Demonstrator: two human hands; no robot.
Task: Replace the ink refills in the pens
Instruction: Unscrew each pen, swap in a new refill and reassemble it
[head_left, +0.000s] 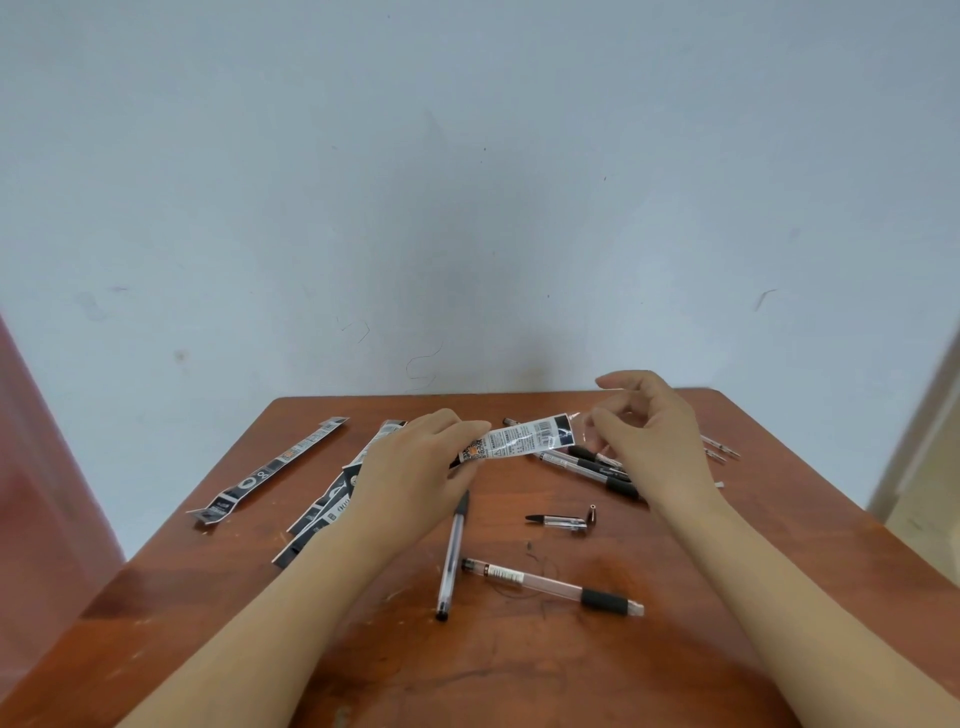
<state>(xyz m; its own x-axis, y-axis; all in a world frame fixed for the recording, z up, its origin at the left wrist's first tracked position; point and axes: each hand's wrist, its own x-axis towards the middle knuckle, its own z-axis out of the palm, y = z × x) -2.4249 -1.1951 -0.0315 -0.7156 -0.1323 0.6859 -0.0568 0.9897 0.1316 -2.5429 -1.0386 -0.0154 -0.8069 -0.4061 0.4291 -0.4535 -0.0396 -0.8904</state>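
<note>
While left hand (415, 467) and right hand (660, 436) pinch a refill packet (524, 439) by its ends, unwrapping seems underway; next, tear it

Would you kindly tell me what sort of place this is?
Likely a plain room at home or in an office: a scratched wooden table against a bare, scuffed pale wall, with pens and refill wrappers scattered on it.

One refill packet (524, 440), printed, clear at one end, held level above the worktop (249, 597). One pen barrel (550, 582), clear, black grip, lying flat; slim clear pen (451, 556) just beside it.
</note>
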